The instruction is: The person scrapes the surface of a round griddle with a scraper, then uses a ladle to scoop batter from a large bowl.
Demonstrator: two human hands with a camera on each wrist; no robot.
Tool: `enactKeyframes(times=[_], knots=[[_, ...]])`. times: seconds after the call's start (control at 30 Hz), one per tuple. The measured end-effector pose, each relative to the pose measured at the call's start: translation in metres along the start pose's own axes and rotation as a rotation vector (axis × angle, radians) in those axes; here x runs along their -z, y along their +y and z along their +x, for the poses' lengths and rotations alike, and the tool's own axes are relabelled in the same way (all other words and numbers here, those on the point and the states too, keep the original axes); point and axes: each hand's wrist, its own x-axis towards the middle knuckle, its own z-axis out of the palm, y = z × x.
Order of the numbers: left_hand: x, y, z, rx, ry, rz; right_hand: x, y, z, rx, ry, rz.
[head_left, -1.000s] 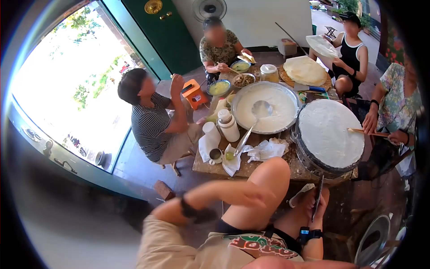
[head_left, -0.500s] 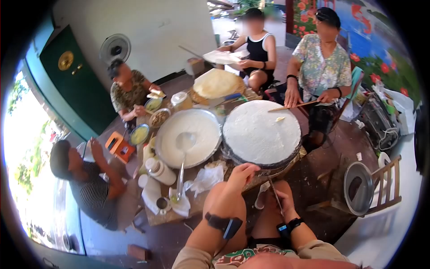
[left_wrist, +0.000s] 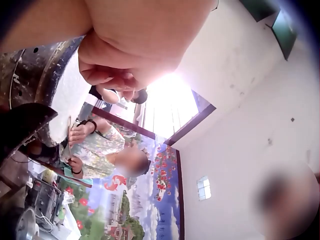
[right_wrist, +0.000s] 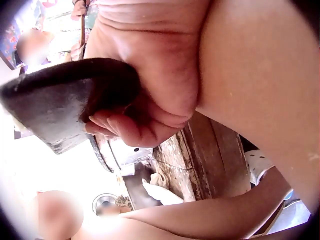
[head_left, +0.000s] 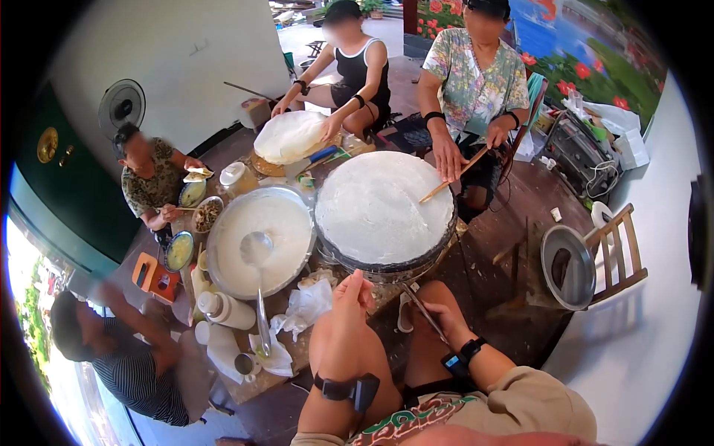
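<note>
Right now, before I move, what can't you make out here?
- Right wrist view: the gripped part of the dark flat tool, covered by the right hand.
- Head view: the underside of the ladle, hidden by the white mixture.
- Left wrist view: part of the metal basin, cut off by the bottom edge.

A dark green door with brass fittings adjoins a pale wall, a round fan before it. A colourful floral mural, dull reddish floor and wooden chair lie opposite; daylight glares through an opening.
</note>
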Motion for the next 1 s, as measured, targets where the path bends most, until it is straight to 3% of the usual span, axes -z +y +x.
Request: enactKeyframes(times=[0.07, 0.17, 0.37, 0.63, 0.73, 1.0], knots=[[-0.002, 0.000, 0.000, -0.015, 0.025, -0.020, -0.010, -0.003, -0.004, 0.004, -0.060, -0.012], [-0.003, -0.002, 0.001, -0.044, 0.029, -0.001, -0.020, -0.004, -0.007, 0.035, 0.127, -0.094], [-0.004, -0.004, 0.001, -0.065, -0.011, -0.010, -0.004, -0.001, 0.001, 0.033, -0.034, 0.019], [-0.005, 0.002, -0.001, -0.030, -0.064, -0.008, -0.010, -0.003, -0.004, 0.041, -0.080, 0.047], [-0.016, 0.006, -0.005, -0.031, 0.026, 0.017, -0.017, -0.003, -0.006, 0.048, -0.036, 0.051], [-0.016, -0.001, -0.001, -0.106, -0.020, 0.172, -0.004, -0.003, 0.003, 0.009, -0.068, 0.022]])
